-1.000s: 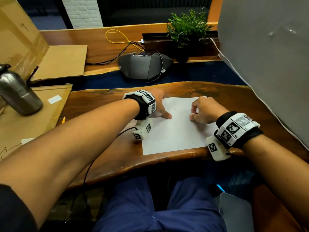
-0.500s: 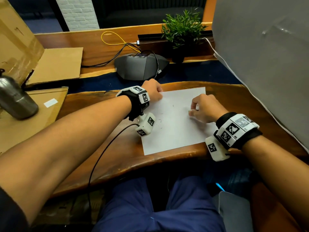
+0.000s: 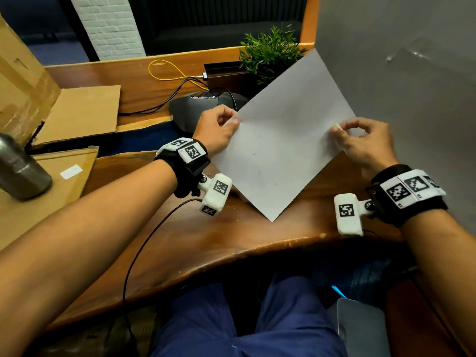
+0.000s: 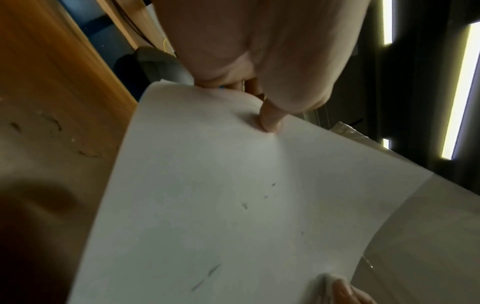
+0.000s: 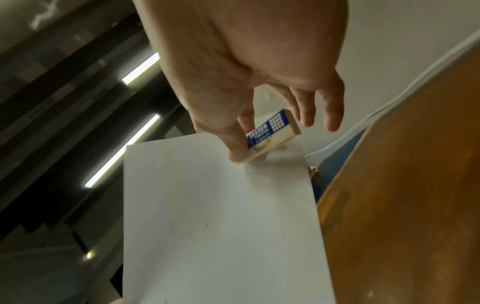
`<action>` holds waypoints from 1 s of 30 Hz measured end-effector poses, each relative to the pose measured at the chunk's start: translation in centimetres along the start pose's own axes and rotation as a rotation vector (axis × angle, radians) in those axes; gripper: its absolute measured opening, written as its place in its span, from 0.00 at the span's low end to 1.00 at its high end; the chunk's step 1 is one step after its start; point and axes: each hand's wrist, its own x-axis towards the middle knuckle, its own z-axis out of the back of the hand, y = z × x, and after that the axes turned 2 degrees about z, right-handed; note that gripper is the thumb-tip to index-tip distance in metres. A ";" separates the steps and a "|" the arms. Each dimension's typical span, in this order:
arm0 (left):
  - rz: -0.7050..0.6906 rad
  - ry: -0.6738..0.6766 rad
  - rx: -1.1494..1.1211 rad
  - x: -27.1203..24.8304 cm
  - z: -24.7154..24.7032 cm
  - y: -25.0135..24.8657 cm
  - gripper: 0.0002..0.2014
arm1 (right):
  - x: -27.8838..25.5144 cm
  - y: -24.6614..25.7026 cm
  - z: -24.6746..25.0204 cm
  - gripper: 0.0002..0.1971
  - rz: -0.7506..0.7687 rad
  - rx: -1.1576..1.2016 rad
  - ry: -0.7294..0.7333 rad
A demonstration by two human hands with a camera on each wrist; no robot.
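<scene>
Both grips up, pinching opposite edges of one sheet (image 3: 280,150).
Left grip (image 3: 219,127) was curled, thumb on top of the sheet's left edge, fingers tucked under. Right grip (image 3: 365,143) pinched the right edge between thumb and forefinger, with an eraser (image 5: 272,133) caught in the same pinch and its other three fingers loose and spread. Left forearm (image 3: 103,240) angled in from lower left, right forearm (image 3: 443,253) from lower right, both bare with banded wrists.

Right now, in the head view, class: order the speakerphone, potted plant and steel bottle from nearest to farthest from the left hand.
1. Speakerphone, just behind the left hand.
2. Potted plant, back right.
3. Steel bottle, far left.
</scene>
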 end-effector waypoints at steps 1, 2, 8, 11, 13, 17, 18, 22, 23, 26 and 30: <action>-0.007 -0.018 -0.022 -0.2 -0.2 0.0 0.02 | 0.0 0.1 0.0 0.09 -0.021 0.067 -0.016; -0.012 -0.038 -0.042 -0.4 -0.5 0.2 0.02 | -0.1 0.3 0.1 0.08 -0.041 0.148 -0.008; 0.012 -0.097 -0.161 -1.1 -0.9 1.0 0.02 | -0.2 1.9 0.0 0.13 0.021 0.357 0.092; 0.004 -0.097 -0.150 -1.4 -0.6 1.1 0.02 | -0.1 3.1 0.1 0.12 0.167 0.250 0.032; 0.003 -0.094 -0.156 -1.7 -0.4 1.2 0.02 | 0.0 4.0 0.4 0.12 0.247 0.220 0.021; 0.048 -0.124 -0.173 -2.1 0.0 1.3 0.05 | -0.2 5.0 0.7 0.10 0.343 0.173 0.070; 0.054 -0.127 -0.178 -2.2 0.1 1.3 0.05 | -0.3 5.2 0.7 0.10 0.363 0.172 0.079; 0.071 -0.108 -0.225 -2.6 0.6 1.0 0.03 | -0.3 5.9 0.7 0.11 0.408 0.180 0.085; 0.074 -0.101 -0.236 -2.6 0.6 0.9 0.03 | -0.3 6.1 0.8 0.11 0.413 0.182 0.091; 0.086 -0.091 -0.240 -2.7 0.7 0.4 0.01 | 0.2 6.6 0.9 0.11 0.415 0.160 0.110; 0.139 -0.058 -0.281 -2.9 1.0 0.1 0.02 | 0.7 6.8 0.6 0.14 0.388 0.216 0.099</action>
